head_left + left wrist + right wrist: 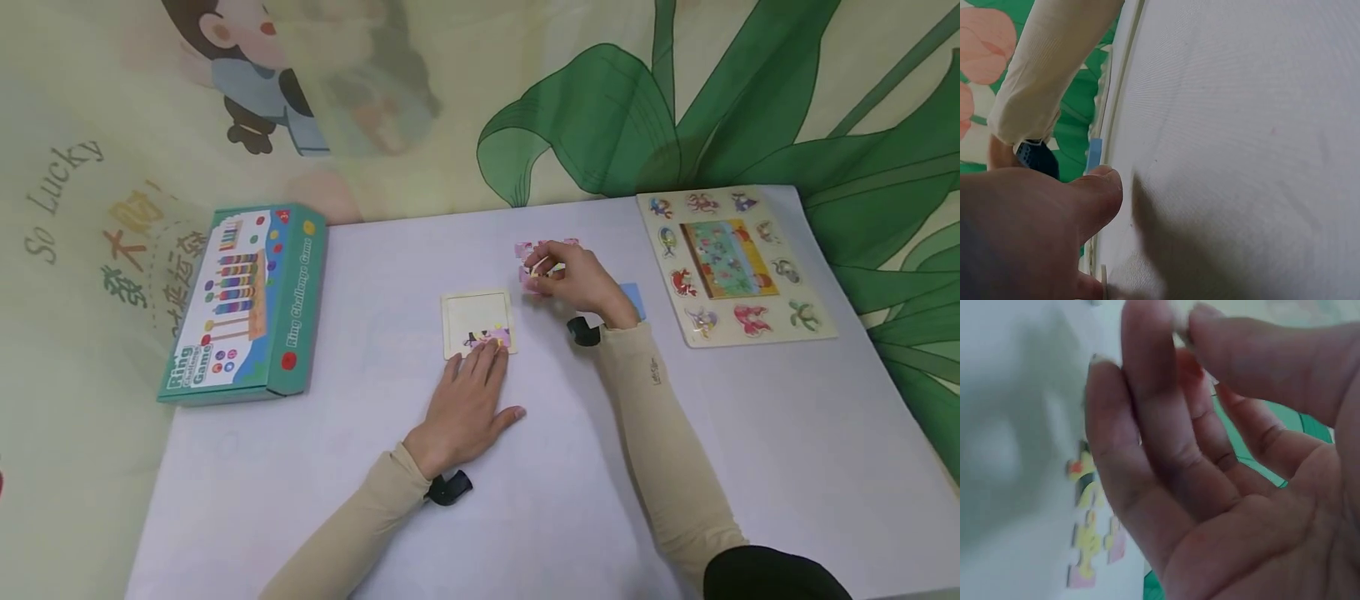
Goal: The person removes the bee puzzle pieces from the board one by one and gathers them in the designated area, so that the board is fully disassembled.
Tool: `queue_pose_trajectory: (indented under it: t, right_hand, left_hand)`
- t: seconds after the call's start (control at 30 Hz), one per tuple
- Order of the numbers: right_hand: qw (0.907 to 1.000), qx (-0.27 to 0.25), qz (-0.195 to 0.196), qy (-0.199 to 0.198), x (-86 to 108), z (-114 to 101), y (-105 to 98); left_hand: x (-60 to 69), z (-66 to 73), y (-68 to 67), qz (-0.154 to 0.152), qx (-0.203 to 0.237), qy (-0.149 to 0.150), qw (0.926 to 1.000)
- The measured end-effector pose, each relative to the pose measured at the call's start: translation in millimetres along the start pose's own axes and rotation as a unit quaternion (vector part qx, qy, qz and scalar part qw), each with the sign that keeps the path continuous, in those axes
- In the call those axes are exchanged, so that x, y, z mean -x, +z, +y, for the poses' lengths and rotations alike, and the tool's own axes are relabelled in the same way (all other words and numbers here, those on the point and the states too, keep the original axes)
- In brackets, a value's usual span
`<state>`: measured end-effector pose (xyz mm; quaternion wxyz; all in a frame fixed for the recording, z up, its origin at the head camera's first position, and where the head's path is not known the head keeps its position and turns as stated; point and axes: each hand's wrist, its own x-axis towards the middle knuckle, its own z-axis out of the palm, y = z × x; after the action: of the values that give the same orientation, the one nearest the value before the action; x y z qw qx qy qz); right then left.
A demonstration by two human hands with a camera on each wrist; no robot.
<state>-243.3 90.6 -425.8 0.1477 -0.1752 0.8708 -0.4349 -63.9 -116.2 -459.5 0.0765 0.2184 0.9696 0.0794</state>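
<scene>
A small square puzzle tray (459,310) lies mid-table, with joined pink puzzle pieces (489,336) along its near edge. My left hand (467,406) lies with fingers straight, fingertips touching the near edge and those pieces, thumb spread to the right. Right of the tray, my right hand (573,277) is over loose pink and yellow jigsaw pieces (523,249). Its thumb and fingertip meet around the edge of what looks like a puzzle piece (1182,330), mostly hidden by the fingers. More loose pieces (1088,547) lie below this hand in the right wrist view.
A green Ring Challenge Game box (243,308) lies at the left. To the right is a board with sea-creature pictures (671,312). A flat blue thing (634,298) shows beside the right wrist. Behind the table hangs a printed cloth (420,183).
</scene>
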Motion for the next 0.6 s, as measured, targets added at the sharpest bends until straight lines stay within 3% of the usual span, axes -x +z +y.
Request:
queue_pose_trajectory:
  t: [0.37, 0.6]
  right_hand:
    - [0.9973, 0.059, -0.010, 0.044, 3.7, 6, 12]
    - [0.9922, 0.121, 0.007, 0.031, 5.9, 2, 18]
  left_hand:
    - [-3.1, -0.6, 4.0, 0.001, 0.000, -0.009, 1.0000]
    - [-3.4, -1.0, 3.9, 0.016, -0.002, -0.004, 0.9999]
